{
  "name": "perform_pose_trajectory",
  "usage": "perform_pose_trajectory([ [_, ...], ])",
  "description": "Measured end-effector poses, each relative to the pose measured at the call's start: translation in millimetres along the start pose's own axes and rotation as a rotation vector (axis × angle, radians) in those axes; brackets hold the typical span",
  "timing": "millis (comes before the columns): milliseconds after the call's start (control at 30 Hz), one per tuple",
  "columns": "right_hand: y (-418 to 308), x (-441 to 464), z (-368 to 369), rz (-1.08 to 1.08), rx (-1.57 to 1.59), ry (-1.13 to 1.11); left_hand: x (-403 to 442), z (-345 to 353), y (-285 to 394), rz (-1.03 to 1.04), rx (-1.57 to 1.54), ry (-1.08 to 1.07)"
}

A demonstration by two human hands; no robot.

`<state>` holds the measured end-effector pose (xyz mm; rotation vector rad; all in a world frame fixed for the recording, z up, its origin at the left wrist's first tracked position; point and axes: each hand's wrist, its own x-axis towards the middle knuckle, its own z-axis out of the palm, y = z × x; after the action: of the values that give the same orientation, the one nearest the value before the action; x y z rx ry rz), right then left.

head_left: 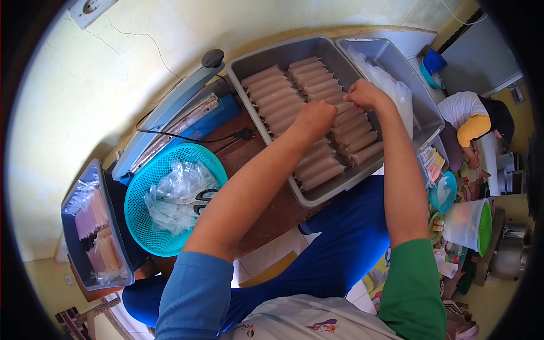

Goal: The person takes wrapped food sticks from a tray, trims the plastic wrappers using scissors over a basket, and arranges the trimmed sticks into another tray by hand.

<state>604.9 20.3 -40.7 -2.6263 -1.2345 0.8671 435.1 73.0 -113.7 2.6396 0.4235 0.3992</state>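
Pale brown, tube-shaped plastic packets, glossy, plump, some with short film tails at the ends. They lie in two side-by-side columns, each packet crosswise, packed close, in a grey rectangular plastic tray. Layer count unclear.

Grip: bare left hand is curled like a fist over the middle of the columns, knuckles up; can't make out whether it holds anything. Bare right hand is just beside it, fingertips bent down at the right column's outer ends; can't confirm a pinch, contact point too small. Packets sit below and around both hands; left forearm covers part of the left column.

Edges: bare tray floor shows along the far wall and beside the right column's near end. Left column runs close to the near wall. Right forearm crosses the tray's right side. A second grey plastic tray with whitish translucent plastic film sits right alongside. Left: black plug near the tray wall, then a long blue-grey sealer and a round turquoise mesh basket holding clear bags and black-handled scissors. Strip of brown tabletop between basket and tray, under the left forearm.
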Motion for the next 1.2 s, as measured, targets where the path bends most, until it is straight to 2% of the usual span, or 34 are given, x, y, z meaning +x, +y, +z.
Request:
perform_pose_trajectory([
  [267, -2.2, -0.3, 1.1, 0.008, 0.000, 0.006, -0.3, -1.6, -0.4, 0.009, 0.046, 0.017],
  [333, -4.1, -5.1, -0.3, 0.048, -0.042, -0.152, -0.4, -6.7, -0.4, -0.053, 0.000, 0.054],
  [367, -4.8, -7.4, -0.8, 0.052, -0.040, -0.150, 0.4, -9.2, -0.3, -0.049, -0.002, 0.052],
  [433, -7.5, -13.6, -0.9, 0.074, -0.067, -0.296, 2.4, -12.7, -1.5, -0.158, -0.103, 0.131],
  [567, -11.7, -21.7, -2.2, 0.066, -0.110, -0.328, 3.8, -14.9, -6.1, -0.120, -0.164, 0.203],
  [633, -14.0, -23.5, -2.5, 0.068, -0.134, -0.385, 2.9, -16.1, -4.6, -0.068, -0.192, 0.354],
  [733, -20.5, -27.6, -2.8, 0.058, -0.161, -0.436, 1.7, -21.4, -1.7, -0.067, -0.264, 0.436],
  [833, -33.0, -36.5, -4.0, 0.070, -0.205, -0.461, -6.2, -31.9, 1.9, -0.091, -0.341, 0.446],
  [1067, -52.8, -47.2, 0.3, 0.033, -0.196, -0.459, -75.7, -87.9, 4.5, -0.052, -0.301, 0.392],
  [1200, -66.8, -60.4, 11.6, -0.125, -0.150, -0.403, -147.1, -131.5, -2.8, -0.114, -0.227, 0.319],
])
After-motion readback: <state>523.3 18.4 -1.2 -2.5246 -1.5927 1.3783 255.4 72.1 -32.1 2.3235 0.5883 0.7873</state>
